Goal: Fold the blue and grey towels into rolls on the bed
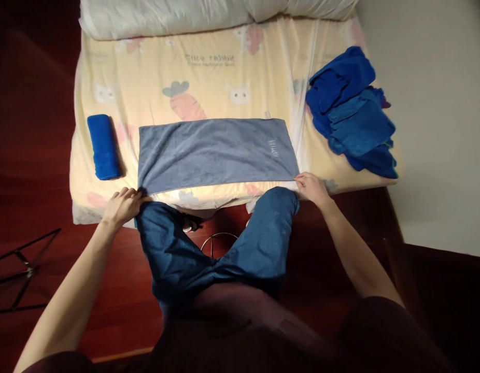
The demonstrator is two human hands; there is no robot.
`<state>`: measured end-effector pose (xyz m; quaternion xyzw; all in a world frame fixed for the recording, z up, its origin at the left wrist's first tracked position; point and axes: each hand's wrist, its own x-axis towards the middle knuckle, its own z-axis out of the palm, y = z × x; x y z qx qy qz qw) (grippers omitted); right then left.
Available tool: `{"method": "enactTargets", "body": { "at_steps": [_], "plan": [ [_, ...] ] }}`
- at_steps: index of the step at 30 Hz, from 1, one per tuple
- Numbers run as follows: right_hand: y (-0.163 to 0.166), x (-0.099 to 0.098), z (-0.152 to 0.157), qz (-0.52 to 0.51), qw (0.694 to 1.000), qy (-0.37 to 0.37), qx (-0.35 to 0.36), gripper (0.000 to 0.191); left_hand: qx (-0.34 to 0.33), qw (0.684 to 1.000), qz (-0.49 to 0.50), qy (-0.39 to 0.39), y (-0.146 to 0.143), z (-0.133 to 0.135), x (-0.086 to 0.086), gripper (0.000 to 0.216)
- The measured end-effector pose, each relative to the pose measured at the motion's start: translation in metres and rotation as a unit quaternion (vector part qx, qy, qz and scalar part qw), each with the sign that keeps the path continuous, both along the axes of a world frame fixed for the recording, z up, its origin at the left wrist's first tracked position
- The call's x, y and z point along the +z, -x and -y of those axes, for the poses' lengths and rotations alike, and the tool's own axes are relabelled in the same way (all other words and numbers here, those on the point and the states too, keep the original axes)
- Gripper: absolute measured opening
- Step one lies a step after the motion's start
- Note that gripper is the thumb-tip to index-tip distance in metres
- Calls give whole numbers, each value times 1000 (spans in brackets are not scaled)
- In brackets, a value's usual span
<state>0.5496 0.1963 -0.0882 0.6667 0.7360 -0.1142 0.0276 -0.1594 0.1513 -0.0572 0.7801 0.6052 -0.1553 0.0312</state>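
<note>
A grey-blue towel [216,153] lies spread flat across the bed, its long side facing me. White lettering shows near its right end. My left hand [123,206] is closed on the towel's near left corner. At the near right corner, my right hand [312,187] pinches the edge between thumb and fingers. To the left of the towel sits a blue towel [103,147], folded into a narrow bundle. A loose pile of blue cloths [351,111] lies crumpled at the right side of the bed.
The bed [146,67] has a yellow sheet printed with carrots and rabbits. A rolled white quilt [209,15] lies along its far side. A pale wall [434,129] borders the right. A black metal stand [28,270] is on the dark red floor [108,305] at lower left.
</note>
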Motion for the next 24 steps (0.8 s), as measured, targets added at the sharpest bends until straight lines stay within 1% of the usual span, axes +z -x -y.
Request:
{"method": "enactTargets", "body": {
  "at_steps": [2, 4, 5, 7, 9, 10, 11, 13, 15, 17, 19, 20, 22, 24],
  "plan": [
    [6, 10, -3, 35, 998, 48, -9, 39, 9, 1000, -10, -13, -6, -4, 8, 46],
    [19, 26, -12, 65, 995, 78, -11, 39, 28, 998, 10, -54, -15, -13, 19, 49],
    [30, 34, -18, 72, 995, 71, -6, 40, 39, 995, 33, -80, -22, -20, 24, 51],
    [66, 51, -34, 58, 998, 10, 20, 46, 52, 987, 93, -119, -44, -38, 32, 56],
    [118, 61, -52, 16, 997, -53, 51, 55, 46, 979, 155, -127, -75, -59, 34, 62],
    [148, 63, -60, -9, 995, -69, 68, 59, 38, 975, 182, -122, -93, -69, 31, 65],
    [179, 62, -67, -33, 993, -77, 85, 63, 31, 972, 204, -114, -112, -80, 26, 67],
    [239, 49, -79, -73, 988, -77, 116, 68, 36, 966, 235, -106, -147, -98, 9, 68],
    [287, 27, -86, -107, 984, -58, 131, 75, 43, 962, 253, -94, -176, -110, -15, 68],
    [319, 3, -89, -134, 983, -30, 120, 78, 53, 959, 265, -81, -195, -115, -40, 68],
    [333, -18, -90, -150, 983, -14, 100, 79, 68, 956, 273, -79, -204, -115, -59, 68],
    [336, -25, -89, -154, 984, -12, 94, 78, 74, 954, 278, -82, -206, -114, -65, 68],
    [336, -32, -88, -154, 984, -14, 93, 78, 79, 951, 287, -89, -208, -113, -70, 69],
    [333, -33, -87, -149, 984, -18, 96, 77, 75, 949, 294, -86, -207, -113, -69, 69]
  ]
}}
